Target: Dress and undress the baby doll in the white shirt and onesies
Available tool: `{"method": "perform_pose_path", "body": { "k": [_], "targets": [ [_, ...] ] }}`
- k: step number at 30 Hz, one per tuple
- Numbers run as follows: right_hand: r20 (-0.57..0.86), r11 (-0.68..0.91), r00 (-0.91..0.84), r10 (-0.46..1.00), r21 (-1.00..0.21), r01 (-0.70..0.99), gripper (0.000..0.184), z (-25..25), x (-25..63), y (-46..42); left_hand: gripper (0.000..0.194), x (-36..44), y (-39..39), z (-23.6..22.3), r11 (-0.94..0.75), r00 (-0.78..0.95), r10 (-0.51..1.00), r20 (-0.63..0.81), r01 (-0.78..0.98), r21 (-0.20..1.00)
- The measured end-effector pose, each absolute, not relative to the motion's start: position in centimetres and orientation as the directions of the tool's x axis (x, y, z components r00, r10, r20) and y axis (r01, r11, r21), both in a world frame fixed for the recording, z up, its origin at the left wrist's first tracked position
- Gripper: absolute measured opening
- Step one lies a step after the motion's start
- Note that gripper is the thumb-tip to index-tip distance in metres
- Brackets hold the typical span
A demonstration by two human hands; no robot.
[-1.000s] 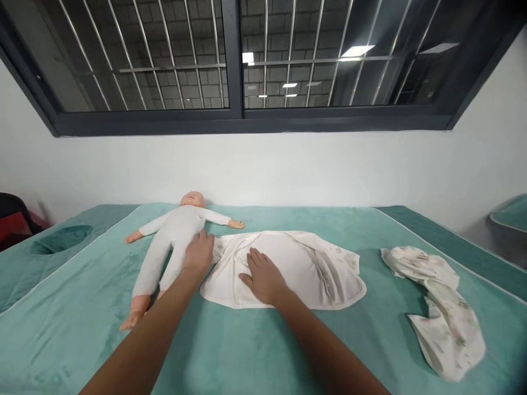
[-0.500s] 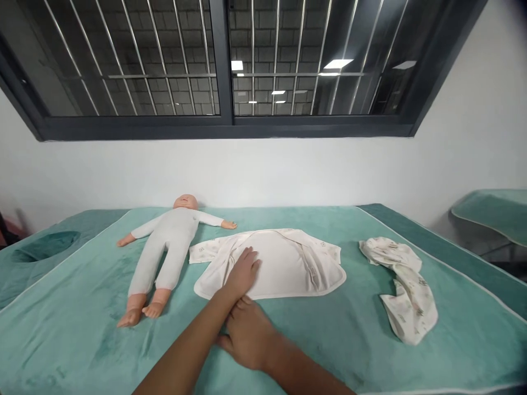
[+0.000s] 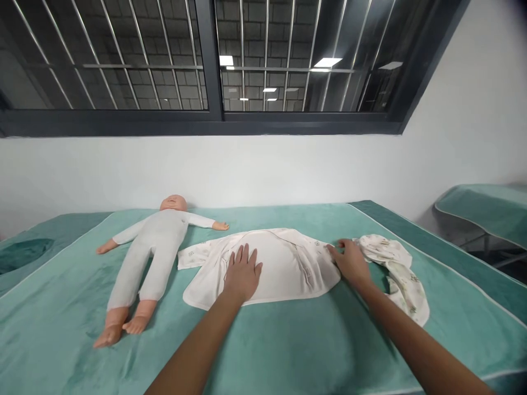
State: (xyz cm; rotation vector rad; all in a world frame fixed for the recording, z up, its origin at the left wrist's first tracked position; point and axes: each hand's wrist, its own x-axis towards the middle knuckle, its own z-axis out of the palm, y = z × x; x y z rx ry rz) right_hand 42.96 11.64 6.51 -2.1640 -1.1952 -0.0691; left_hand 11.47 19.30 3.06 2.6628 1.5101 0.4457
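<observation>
A white baby shirt (image 3: 280, 269) lies spread on the green cover, its small printed motifs showing on the sleeves. My left hand (image 3: 242, 274) rests flat on its left-centre part, fingers spread. At the shirt's right sleeve end is my right hand (image 3: 352, 263), thumb and fingers bent but apart; the thumb touches or nearly touches the cuff. Beyond that hand lies a crumpled printed white garment (image 3: 411, 282), partly hidden by my right forearm. To the left, a baby doll (image 3: 158, 241) in a white body lies on its back with arms spread.
The green cover (image 3: 288, 351) spreads over a padded surface against a white wall (image 3: 255, 170). A dark-framed window (image 3: 214, 123) with metal bars is above. Another green-covered surface (image 3: 486, 211) stands at the far right; a dark green hollow (image 3: 24, 255) shows at left.
My right hand has moved from beside my left wrist out to the shirt's right sleeve. My left hand stays on the shirt, its fingers now more spread. The view has shifted slightly right.
</observation>
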Motion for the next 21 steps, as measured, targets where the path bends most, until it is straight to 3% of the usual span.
{"method": "perform_pose_path", "body": {
  "k": [2,4,7,15,21],
  "targets": [
    [0.228,-0.443,0.575,0.786,-0.44,0.781,0.037,6.1,45.5,12.4,0.056,11.8,19.4,3.1,-0.543,0.505,0.832,0.23,0.828,0.143],
    [0.172,-0.404,0.514,0.84,-0.433,0.805,0.031,5.7,46.4,13.0,0.054,12.1,19.7,3.2,-0.58,0.547,0.806,0.227,0.807,0.114],
    [0.23,-0.333,0.482,0.846,-0.479,0.812,0.026,5.6,46.7,14.4,0.055,12.6,20.6,3.4,-0.632,0.606,0.769,0.203,0.768,0.1],
    [0.365,-0.349,0.6,0.712,-0.557,0.754,0.02,6.3,49.1,18.1,0.058,14.8,23.1,3.9,-0.65,0.633,0.759,0.154,0.75,0.12],
    [0.481,-0.328,0.619,0.621,-0.558,0.762,0.027,4.7,48.6,19.7,0.059,16.3,24.9,3.6,-0.632,0.617,0.774,0.144,0.765,0.122]
  ]
}}
